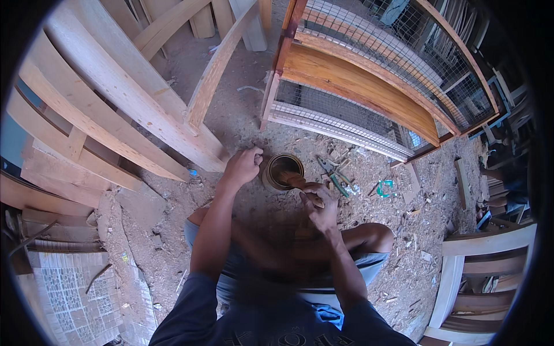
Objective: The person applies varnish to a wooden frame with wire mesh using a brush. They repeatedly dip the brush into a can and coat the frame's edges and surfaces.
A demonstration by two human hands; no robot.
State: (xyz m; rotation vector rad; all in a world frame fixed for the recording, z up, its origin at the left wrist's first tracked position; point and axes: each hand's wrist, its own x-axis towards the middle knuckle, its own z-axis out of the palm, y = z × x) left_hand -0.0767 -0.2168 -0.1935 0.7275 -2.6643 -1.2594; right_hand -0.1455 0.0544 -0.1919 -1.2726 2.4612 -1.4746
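Observation:
A round metal can stands on the dusty ground in front of my crossed legs, its top open and its inside brown. My right hand is closed at the can's near right side, gripping what looks like a brown paintbrush. The brush slants over the rim, with its far end inside the can. Just left of the can is my left hand, its fingers curled in with nothing seen in them. The palm side of that hand is turned from view.
Pliers with green handles lie right of the can, near a green ring-shaped thing. A wooden frame with wire mesh stands ahead. Long planks lean at the left. A slatted wooden piece is at right. Wood scraps litter the ground.

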